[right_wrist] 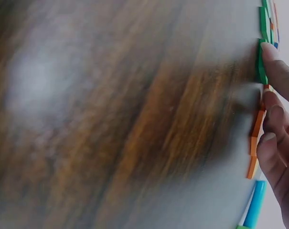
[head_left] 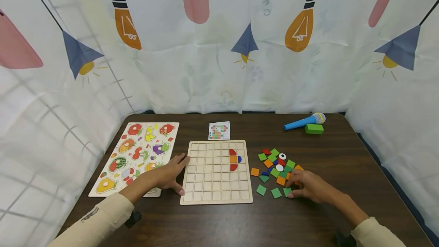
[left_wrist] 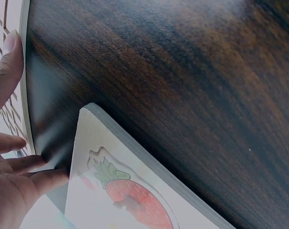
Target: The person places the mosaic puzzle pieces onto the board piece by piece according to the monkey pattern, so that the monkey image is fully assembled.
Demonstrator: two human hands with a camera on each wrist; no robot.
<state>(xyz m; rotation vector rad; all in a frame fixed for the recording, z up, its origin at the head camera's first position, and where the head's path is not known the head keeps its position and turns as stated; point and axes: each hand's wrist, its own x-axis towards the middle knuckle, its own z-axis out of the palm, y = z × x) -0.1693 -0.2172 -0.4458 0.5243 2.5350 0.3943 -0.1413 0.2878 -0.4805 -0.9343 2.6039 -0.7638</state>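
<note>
A wooden grid board (head_left: 212, 178) lies in the middle of the table; red half-rounds, an orange square (head_left: 233, 159) and a blue half-round (head_left: 239, 159) sit in its right-hand cells. My left hand (head_left: 170, 174) rests along the board's left edge, thumb and fingers spread; the left wrist view shows the thumb (left_wrist: 10, 57) against the rim. At the right side of the loose tiles is my right hand (head_left: 310, 186). Its thumb touches a green square tile (right_wrist: 262, 62), while the other fingers bend loosely beside orange tiles (right_wrist: 259, 123). No tile is visibly pinched.
A small pattern card (head_left: 219, 130) lies behind the board. On the left is a fruit puzzle board (head_left: 113, 178). A blue toy microphone (head_left: 298, 123) and a green block (head_left: 314, 129) are at the back right. Mixed tiles (head_left: 274, 172) lie scattered right of the grid.
</note>
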